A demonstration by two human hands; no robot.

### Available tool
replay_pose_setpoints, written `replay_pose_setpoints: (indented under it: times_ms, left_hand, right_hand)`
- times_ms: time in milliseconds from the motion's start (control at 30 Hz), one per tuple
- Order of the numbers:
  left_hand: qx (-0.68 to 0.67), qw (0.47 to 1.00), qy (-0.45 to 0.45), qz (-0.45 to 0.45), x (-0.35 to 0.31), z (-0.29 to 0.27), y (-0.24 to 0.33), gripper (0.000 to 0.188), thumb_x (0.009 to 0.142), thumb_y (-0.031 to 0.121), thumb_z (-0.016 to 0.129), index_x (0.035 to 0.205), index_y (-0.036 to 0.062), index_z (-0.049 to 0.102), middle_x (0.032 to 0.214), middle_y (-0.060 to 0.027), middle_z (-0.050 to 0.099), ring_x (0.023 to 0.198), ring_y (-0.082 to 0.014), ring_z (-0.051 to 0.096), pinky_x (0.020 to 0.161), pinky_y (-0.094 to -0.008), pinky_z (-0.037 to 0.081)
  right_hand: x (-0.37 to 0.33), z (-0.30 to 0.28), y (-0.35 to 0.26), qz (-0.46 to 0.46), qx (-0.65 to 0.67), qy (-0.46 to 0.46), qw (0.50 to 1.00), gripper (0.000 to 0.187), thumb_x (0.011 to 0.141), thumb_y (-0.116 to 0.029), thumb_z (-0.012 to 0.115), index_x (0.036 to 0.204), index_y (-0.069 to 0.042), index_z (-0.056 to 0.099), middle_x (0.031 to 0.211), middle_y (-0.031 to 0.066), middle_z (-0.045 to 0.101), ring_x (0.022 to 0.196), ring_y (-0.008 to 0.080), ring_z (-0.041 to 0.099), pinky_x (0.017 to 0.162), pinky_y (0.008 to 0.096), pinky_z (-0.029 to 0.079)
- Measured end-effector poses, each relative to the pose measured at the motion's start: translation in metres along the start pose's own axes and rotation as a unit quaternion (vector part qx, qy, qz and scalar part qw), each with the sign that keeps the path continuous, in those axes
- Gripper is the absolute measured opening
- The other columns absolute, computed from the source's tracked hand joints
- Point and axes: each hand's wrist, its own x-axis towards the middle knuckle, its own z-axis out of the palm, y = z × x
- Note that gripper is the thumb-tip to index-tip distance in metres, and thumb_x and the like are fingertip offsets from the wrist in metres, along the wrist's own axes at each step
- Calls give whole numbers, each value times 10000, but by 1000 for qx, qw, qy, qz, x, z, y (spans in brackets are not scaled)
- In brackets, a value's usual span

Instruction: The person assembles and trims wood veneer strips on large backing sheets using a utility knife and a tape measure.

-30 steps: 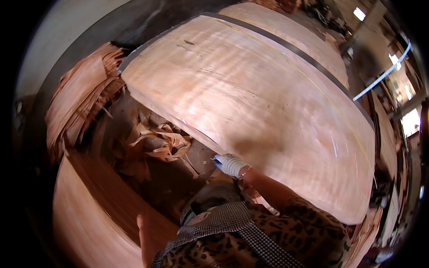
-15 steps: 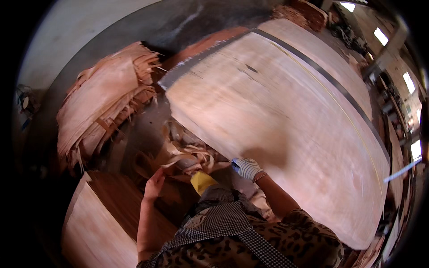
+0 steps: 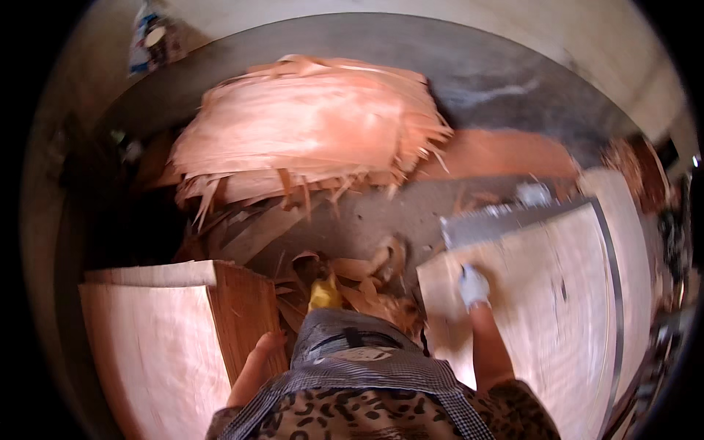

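Note:
My right hand [image 3: 474, 286], in a pale glove, is over the near left part of a stack of wood veneer sheets [image 3: 535, 293]. Its fingers look curled together, and a small dark spot shows at their tips; blur hides what it is. Bare, my left hand [image 3: 268, 345] hangs low beside the brown layered side of another veneer stack [image 3: 246, 315] at the left. Its fingers are too smeared to read, and whether it touches that stack I cannot tell.
A ragged heap of reddish veneer [image 3: 308, 125] lies ahead by the wall. Curled veneer scraps [image 3: 374, 271] litter the floor around my yellow shoe [image 3: 325, 293]. A dark strip [image 3: 612, 286] runs along the right stack, and a grey slab edge [image 3: 506, 222] shows at its far end.
My view has swung left, bringing the ragged heap to the middle and the left stack further in. My right hand has gone from the right stack's edge to over its top; my left hand is lower.

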Motion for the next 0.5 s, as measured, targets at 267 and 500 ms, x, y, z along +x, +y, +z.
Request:
replay_pose_setpoints:
  times_ms: [267, 500]
  left_hand:
    - [-308, 928, 202, 58, 182, -232, -18, 262, 796, 232, 474, 956, 57, 586, 959, -172, 588, 895, -354, 546, 787, -414, 434]
    - [-698, 699, 99, -121, 399, -356, -47, 483, 831, 345, 506, 1234, 92, 427, 1184, -121, 512, 1013, -270, 523, 731, -440, 451]
  right_hand:
    - [-9, 23, -6, 234, 33, 34, 971, 194, 797, -70, 468, 961, -13, 556, 946, 205, 587, 869, 347, 566, 746, 401, 454]
    - [5, 3, -58, 248, 168, 38, 953, 192, 797, 10, 477, 976, 8, 548, 903, 132, 587, 822, 240, 557, 749, 334, 449]
